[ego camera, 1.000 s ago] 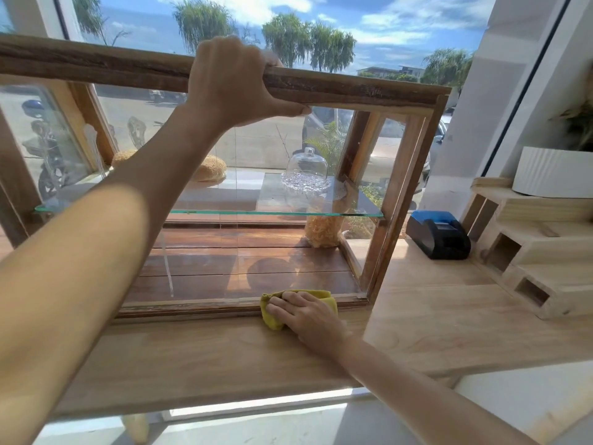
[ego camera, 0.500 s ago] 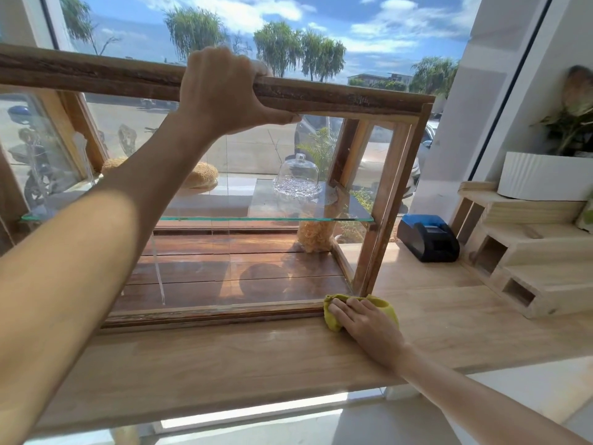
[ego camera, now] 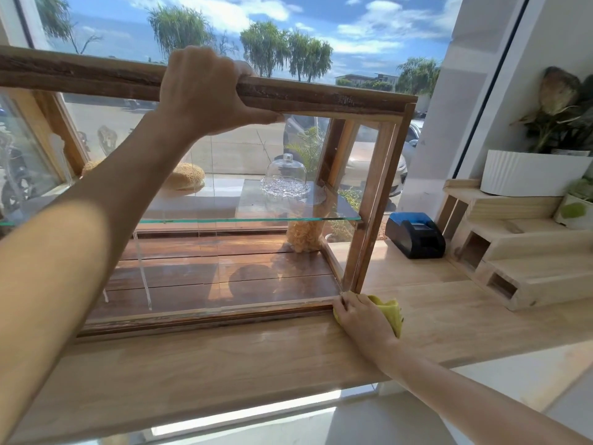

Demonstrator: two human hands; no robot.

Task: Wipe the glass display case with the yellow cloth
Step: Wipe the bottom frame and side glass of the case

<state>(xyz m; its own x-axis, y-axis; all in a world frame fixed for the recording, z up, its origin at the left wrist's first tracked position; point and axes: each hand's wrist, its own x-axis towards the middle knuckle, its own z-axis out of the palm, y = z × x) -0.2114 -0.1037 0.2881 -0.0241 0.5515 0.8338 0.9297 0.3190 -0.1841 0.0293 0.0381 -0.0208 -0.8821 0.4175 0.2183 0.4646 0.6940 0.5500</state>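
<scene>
gripping case top rail (ego camera: 321, 96) left hand (ego camera: 205, 91), right hand (ego camera: 362, 319) pressing yellow cloth (ego camera: 393, 313)

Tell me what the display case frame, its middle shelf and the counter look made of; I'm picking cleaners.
Display case frame: dark wood, seemingly rough and worn, with uneven grain and pale scuffed edges. Middle shelf: clear glass, shown by its green-tinted edge and see-through surface. Counter: pale wood boards, smooth with a faint sheen, probably sealed.
</scene>
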